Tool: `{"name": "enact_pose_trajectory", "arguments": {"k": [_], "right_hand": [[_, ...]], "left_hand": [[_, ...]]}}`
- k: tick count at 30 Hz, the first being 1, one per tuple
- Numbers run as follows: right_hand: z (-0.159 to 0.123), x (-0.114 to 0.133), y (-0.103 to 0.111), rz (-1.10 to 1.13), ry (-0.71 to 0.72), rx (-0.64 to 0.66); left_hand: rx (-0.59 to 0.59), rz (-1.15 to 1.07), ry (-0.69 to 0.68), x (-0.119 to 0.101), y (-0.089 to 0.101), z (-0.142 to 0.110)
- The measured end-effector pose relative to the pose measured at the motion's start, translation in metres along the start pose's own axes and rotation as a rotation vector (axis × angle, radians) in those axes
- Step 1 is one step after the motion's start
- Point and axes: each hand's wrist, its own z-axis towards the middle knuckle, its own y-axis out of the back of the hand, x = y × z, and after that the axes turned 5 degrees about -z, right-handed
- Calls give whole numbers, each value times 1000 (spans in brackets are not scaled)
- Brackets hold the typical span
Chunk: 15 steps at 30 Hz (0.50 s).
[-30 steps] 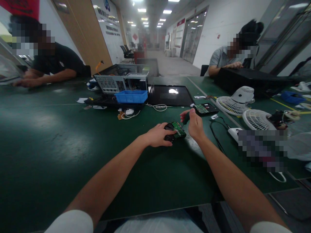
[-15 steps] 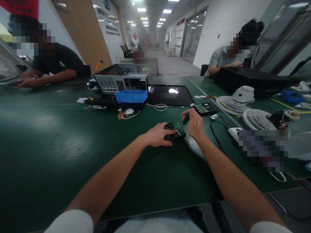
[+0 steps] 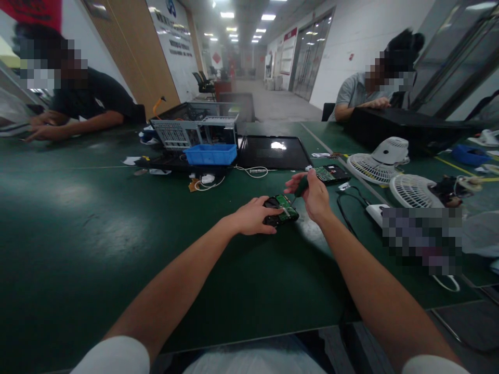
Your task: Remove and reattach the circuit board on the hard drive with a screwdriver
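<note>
On the green table lies a hard drive point(image 3: 287, 203), a black body with a green circuit board facing up. My left hand point(image 3: 255, 215) grips it from the left, fingers over its top and thumb along the near side, pressing it to the table. My right hand point(image 3: 315, 197) is closed around the dark green handle of a screwdriver point(image 3: 301, 187). Its thin shaft slants down to the right part of the board. The exact spot its tip touches is too small to make out.
Past my hands are a second board-bearing drive point(image 3: 333, 175), a black panel point(image 3: 275, 153), a blue tray point(image 3: 210, 155) and an opened computer case point(image 3: 175, 132). White fans point(image 3: 368, 167), a power strip point(image 3: 376, 212) and cables lie rightward. Two people sit across the table.
My right hand has turned and its fingers have shifted on the screwdriver handle, showing more of it. My left hand and the hard drive have stayed in place.
</note>
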Motion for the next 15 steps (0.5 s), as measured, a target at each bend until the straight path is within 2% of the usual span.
{"name": "enact_pose_trajectory", "arguments": {"k": [5, 15], "right_hand": [[2, 5, 1, 208, -59, 47], [2, 3, 1, 207, -29, 29]], "left_hand": [[5, -4, -2, 1, -1, 1], [16, -1, 1, 1, 0, 1]]}}
